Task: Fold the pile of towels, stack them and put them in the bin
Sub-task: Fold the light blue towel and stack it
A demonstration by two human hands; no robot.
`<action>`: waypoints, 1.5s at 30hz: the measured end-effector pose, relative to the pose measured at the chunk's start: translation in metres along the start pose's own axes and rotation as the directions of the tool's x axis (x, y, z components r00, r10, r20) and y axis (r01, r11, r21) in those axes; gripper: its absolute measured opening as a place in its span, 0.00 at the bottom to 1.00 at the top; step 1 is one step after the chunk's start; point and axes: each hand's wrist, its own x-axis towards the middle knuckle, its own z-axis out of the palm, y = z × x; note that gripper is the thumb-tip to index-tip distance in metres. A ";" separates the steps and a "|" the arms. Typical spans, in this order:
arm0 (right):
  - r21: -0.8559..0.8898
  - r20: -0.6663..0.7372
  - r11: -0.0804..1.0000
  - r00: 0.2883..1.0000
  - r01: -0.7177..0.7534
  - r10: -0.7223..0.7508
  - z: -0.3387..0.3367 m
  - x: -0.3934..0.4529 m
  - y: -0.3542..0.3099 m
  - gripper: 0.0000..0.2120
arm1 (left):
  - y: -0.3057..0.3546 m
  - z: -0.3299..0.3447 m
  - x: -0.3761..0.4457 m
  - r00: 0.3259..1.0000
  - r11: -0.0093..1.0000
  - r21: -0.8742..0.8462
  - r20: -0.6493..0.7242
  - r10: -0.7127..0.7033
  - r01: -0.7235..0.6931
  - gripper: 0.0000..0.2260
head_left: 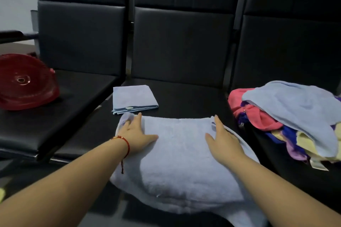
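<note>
While both hands (137, 132) (224, 137) press flat on the towel (177, 162) — red bin (24, 83) lies tipped.

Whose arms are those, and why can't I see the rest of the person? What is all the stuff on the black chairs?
There is one picture, taken by a camera on the person's head, looking forward and down, so you see only their arms. There is no machine here. The left hand and right hand lie flat on a light blue towel spread on the middle chair seat; they press it and grip nothing. Behind it lies a folded blue towel. On the right sits a pile of unfolded towels, blue, pink, yellow and purple. On the left seat lies a red bin, tipped over.
</note>
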 end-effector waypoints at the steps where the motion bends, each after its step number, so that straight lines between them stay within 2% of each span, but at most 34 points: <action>1: -0.030 0.012 1.000 1.000 0.007 -0.007 0.001 0.012 -0.001 0.35 | 0.000 0.002 0.009 1.000 0.993 0.121 -0.003 0.009 -0.009 0.41; 4: -0.083 0.000 0.995 0.999 0.051 -0.051 0.007 0.044 -0.004 0.37 | -0.001 0.009 0.041 0.997 0.944 0.322 -0.011 0.081 -0.074 0.37; 10: -0.129 -0.055 0.989 0.995 0.073 -0.080 0.020 0.103 -0.008 0.37 | 0.008 0.005 0.102 0.996 0.921 0.386 -0.050 0.073 -0.048 0.37; 14: -0.143 -0.063 0.990 0.998 0.013 -0.022 0.027 0.133 -0.008 0.36 | 0.010 0.000 0.139 0.995 0.923 0.382 -0.060 0.081 -0.053 0.40; 18: -0.162 -0.177 0.987 0.983 0.013 -0.042 0.033 0.147 -0.008 0.35 | 0.008 0.002 0.150 0.967 0.968 0.213 -0.183 0.175 -0.135 0.43; 19: -0.168 -0.213 0.985 0.975 0.029 -0.065 0.034 0.148 -0.007 0.34 | 0.008 0.003 0.147 0.944 0.970 0.183 -0.259 0.204 -0.159 0.41; 21: -0.161 -0.327 0.984 0.937 0.074 -0.124 0.036 0.144 -0.007 0.29 | 0.008 0.006 0.139 0.865 0.955 0.247 -0.428 0.261 -0.166 0.28; 22: -0.164 -0.394 0.982 0.906 0.098 -0.156 0.036 0.141 -0.007 0.24 | 0.009 0.005 0.136 0.860 0.949 0.285 -0.443 0.255 -0.134 0.20; 23: -0.180 -0.418 0.978 0.892 0.108 -0.175 0.034 0.138 -0.010 0.17 | 0.012 0.003 0.132 0.891 0.951 0.293 -0.401 0.213 -0.096 0.15; 24: -0.191 -0.378 0.976 0.910 0.104 -0.171 0.030 0.133 -0.013 0.13 | 0.015 0.001 0.129 0.936 0.956 0.290 -0.320 0.149 -0.054 0.15; 26: -0.221 -0.205 0.973 0.972 0.067 -0.113 0.024 0.127 -0.017 0.13 | 0.020 -0.005 0.124 0.981 0.954 0.300 -0.182 0.063 -0.006 0.18; 27: -0.237 -0.134 0.969 0.986 0.065 -0.098 0.021 0.124 -0.017 0.14 | 0.023 -0.008 0.119 0.987 0.949 0.315 -0.149 0.053 -0.004 0.21; 30: -0.231 -0.054 0.967 0.991 0.104 -0.119 0.011 0.111 -0.017 0.18 | 0.028 -0.012 0.099 1.000 0.933 0.358 -0.027 -0.002 0.012 0.34; 33: -0.113 0.097 0.991 0.993 0.076 -0.066 -0.007 0.083 -0.020 0.28 | 0.036 -0.008 0.074 0.987 0.922 0.383 0.116 -0.113 0.060 0.43; 35: -0.061 0.205 0.997 0.978 0.053 -0.040 -0.019 0.061 -0.022 0.34 | 0.039 -0.010 0.057 0.982 0.935 0.331 0.084 -0.168 0.131 0.44; 36: -0.036 0.217 0.998 0.975 0.058 -0.049 -0.023 0.050 -0.021 0.35 | 0.041 -0.013 0.048 0.981 0.943 0.293 0.063 -0.183 0.157 0.43; 38: 0.007 0.181 0.996 0.980 0.085 -0.085 -0.024 0.038 -0.013 0.35 | 0.037 -0.020 0.035 0.976 0.944 0.269 0.051 -0.210 0.189 0.40; 40: -0.023 0.143 0.995 0.985 0.098 -0.094 -0.027 0.020 -0.002 0.35 | 0.027 -0.025 0.015 0.971 0.938 0.275 0.051 -0.235 0.213 0.38; 43: -0.136 0.117 0.990 0.993 0.027 -0.011 -0.028 -0.009 0.017 0.35 | -0.001 -0.020 -0.017 0.962 0.935 0.235 0.005 -0.275 0.266 0.36; 45: -0.105 0.103 0.993 0.993 -0.052 0.063 -0.031 -0.024 0.026 0.37 | -0.019 -0.019 -0.038 0.958 0.940 0.186 -0.060 -0.281 0.288 0.35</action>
